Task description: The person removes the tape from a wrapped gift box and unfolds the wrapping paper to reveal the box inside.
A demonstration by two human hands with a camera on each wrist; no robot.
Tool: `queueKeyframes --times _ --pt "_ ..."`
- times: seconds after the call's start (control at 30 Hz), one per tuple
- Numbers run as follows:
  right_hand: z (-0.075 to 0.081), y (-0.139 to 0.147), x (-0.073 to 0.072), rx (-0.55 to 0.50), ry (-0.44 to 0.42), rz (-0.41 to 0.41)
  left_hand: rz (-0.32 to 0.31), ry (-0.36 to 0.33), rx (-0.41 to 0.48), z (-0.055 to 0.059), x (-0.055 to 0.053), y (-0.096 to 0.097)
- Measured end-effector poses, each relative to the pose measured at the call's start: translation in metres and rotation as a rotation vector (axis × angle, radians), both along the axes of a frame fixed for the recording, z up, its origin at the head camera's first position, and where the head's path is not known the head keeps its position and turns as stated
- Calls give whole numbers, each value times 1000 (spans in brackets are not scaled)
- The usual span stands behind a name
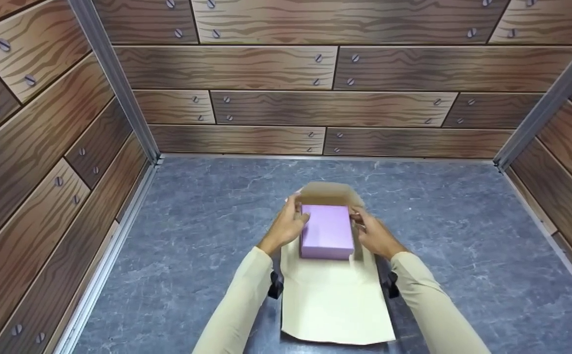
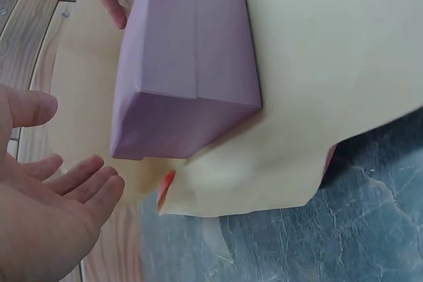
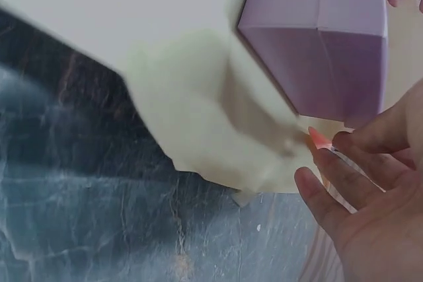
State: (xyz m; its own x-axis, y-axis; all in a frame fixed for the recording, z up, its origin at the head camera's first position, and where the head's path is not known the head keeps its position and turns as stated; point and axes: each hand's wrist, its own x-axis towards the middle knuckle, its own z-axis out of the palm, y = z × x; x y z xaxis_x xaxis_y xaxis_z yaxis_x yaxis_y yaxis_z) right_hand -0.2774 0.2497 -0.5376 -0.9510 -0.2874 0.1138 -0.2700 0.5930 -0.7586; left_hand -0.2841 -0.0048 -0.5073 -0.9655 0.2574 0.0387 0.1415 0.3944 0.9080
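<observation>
A closed lilac box [image 1: 327, 228] lies on a long sheet of cream wrapping paper [image 1: 335, 300]. The paper's far end rises behind the box as a curved flap [image 1: 330, 192]. At the box's left side is my left hand [image 1: 285, 227]; in the left wrist view its fingers are loosely spread, apart from the box [image 2: 185, 64]. My right hand [image 1: 376, 237] is at the box's far right corner. In the right wrist view its fingertips [image 3: 308, 179] are close to a red-tinged fold [image 3: 318, 138] of the paper; whether they touch it is unclear.
A blue-grey marbled surface [image 1: 207, 221] lies under the paper. Wood-patterned panels [image 1: 266, 108] stand behind and on both sides, with metal strips [image 1: 118, 73] at the corners. The paper's near end extends between my forearms.
</observation>
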Motion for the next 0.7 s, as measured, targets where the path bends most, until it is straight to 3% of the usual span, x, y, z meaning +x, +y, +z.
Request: queueKeyframes --times 0.33,0.7 --pt "-11 0 -10 -44 19 11 36 6 81 -11 -10 0" --pt "-18 3 -12 -6 -3 22 44 -17 79 -25 -17 -8"
